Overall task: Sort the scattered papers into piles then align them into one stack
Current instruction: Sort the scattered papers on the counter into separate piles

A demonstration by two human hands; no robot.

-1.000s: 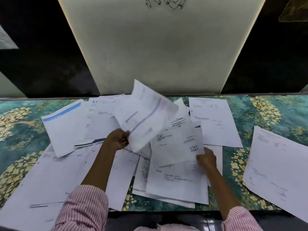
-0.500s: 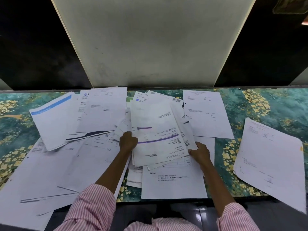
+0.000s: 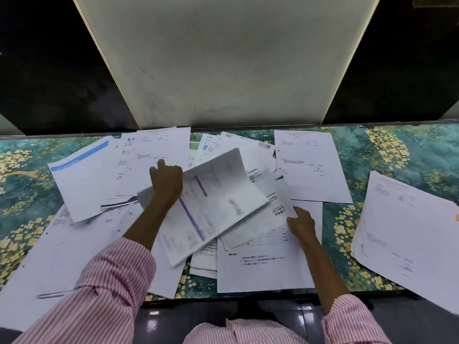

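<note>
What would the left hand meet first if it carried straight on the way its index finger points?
Probably the white printed sheet lying just beyond the left hand, near the far edge; the finger's height above it is unclear.

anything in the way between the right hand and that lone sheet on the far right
Nothing visible. Between the right hand and the far-right sheet lie only the flat paper under the hand and a strip of bare floral table cover.

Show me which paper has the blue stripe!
The sheet at the far left, with a light-blue band along its top edge; the lifted paper has purple lines.
</note>
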